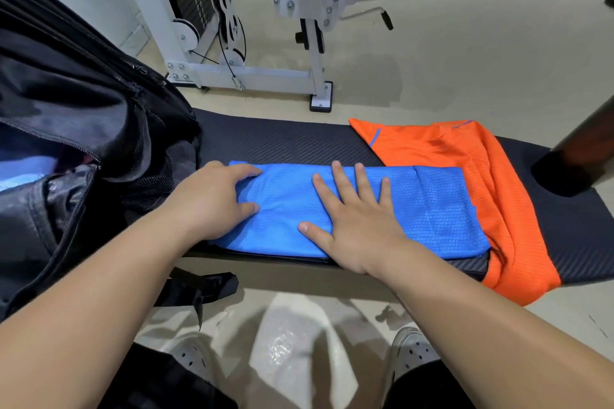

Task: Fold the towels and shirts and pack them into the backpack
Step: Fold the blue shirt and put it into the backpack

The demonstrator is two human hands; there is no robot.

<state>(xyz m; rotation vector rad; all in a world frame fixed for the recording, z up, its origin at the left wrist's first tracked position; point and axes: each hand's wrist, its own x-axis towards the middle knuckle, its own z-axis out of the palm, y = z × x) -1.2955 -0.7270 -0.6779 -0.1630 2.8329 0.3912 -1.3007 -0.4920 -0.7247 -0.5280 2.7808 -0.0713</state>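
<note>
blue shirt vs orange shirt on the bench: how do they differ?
The blue shirt is folded into a flat rectangle; the orange shirt lies loose, unfolded.
The left hand grips the blue shirt's end, the right hand presses flat on it; no hand touches the orange shirt.
The blue shirt lies on top, overlapping the orange shirt, which hangs over the near edge of the bench.
Shared: textured sports fabric.

Nothing to read on this one, folks: no word, brand, label or number legible anywhere. Not on the blue cloth [415,209] at centre, not on the orange shirt [465,149] at 2 o'clock, not on the backpack [66,93] at 9 o'clock.
</note>
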